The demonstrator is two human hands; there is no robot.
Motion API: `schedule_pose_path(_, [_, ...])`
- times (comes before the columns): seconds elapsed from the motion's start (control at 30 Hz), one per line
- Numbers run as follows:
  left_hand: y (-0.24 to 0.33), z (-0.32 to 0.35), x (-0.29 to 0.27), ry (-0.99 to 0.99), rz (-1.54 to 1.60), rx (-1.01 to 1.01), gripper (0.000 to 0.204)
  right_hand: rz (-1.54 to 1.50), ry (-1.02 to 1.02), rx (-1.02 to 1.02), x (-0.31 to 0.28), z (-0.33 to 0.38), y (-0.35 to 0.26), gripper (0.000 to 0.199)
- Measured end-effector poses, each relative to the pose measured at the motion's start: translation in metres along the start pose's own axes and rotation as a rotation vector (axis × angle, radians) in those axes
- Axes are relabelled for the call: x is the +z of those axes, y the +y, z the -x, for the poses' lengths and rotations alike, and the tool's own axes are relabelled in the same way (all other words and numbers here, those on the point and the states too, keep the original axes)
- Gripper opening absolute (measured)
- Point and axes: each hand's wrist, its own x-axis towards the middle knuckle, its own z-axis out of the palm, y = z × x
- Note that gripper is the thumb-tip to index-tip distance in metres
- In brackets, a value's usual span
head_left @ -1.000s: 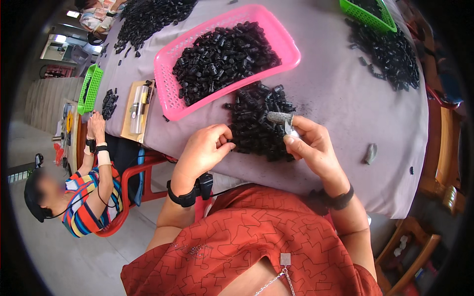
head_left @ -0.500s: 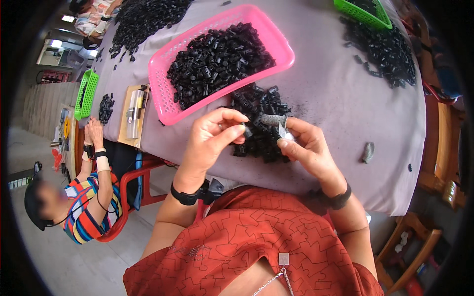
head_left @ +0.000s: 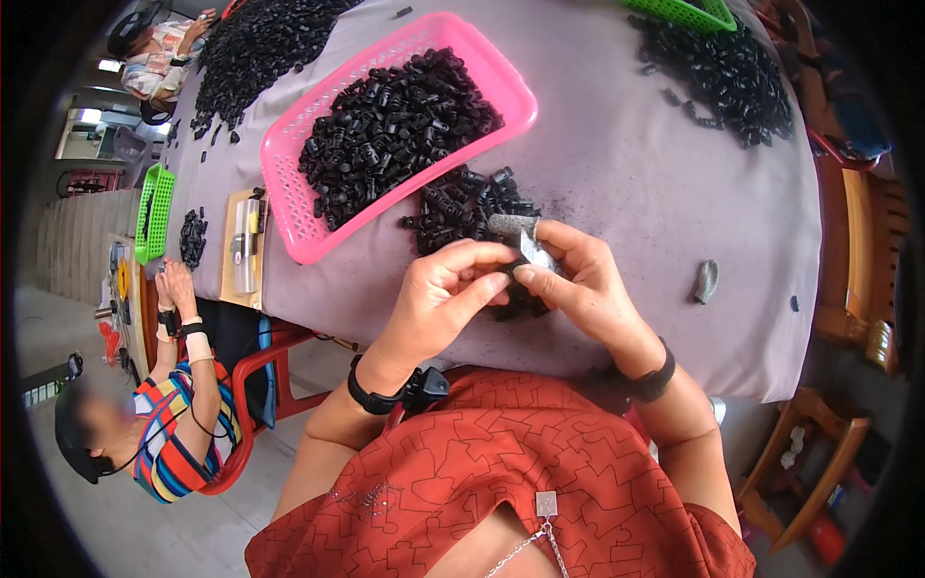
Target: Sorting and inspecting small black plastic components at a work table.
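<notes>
a small black plastic clip [head_left: 517, 273] was pinched between the left hand [head_left: 445, 301] and right hand [head_left: 585, 286], at six o'clock of the pink plastic basket [head_left: 289, 207].

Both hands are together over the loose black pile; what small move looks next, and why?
Probably press the small black part home against the grey tool: the left hand pinches the part right at the tool held in the right hand, above the black pile.

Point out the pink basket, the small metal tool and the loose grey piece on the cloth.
pink basket [head_left: 289, 207]: head view, bare mesh at its near-left end.
metal tool [head_left: 533, 249]: head view, blade by the right fingers.
grey piece [head_left: 706, 280]: head view, its middle.
</notes>
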Motion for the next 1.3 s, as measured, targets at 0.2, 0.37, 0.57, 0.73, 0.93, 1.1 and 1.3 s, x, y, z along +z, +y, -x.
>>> schedule_pose_path(0.2, [-0.005,-0.003,-0.007,0.074,0.059,-0.067,0.022,-0.021,0.055,0.010,0.002,0.000,0.004,0.032])
schedule_pose_path(0.37, [-0.005,-0.003,-0.011,0.103,0.121,-0.083,0.020,-0.027,0.045,0.013,0.002,-0.001,0.004,0.032])
schedule_pose_path(0.57, [-0.005,-0.005,-0.006,0.023,0.191,-0.133,0.015,-0.020,0.041,-0.024,0.002,-0.002,0.004,0.030])
schedule_pose_path(0.73, [-0.004,-0.004,-0.007,0.005,0.183,-0.184,0.012,-0.015,0.032,0.008,0.000,-0.001,0.004,0.028])
schedule_pose_path(0.93, [-0.008,-0.005,-0.006,0.036,0.072,-0.103,0.009,-0.033,0.032,0.001,0.001,-0.001,0.003,0.028])
schedule_pose_path(1.1, [-0.006,-0.005,-0.008,0.015,0.243,-0.198,0.008,0.006,0.078,-0.041,0.002,-0.001,0.007,0.032])
schedule_pose_path(1.3, [-0.009,-0.007,-0.006,-0.030,0.310,-0.241,0.011,0.004,0.078,-0.013,0.001,-0.002,0.011,0.032])
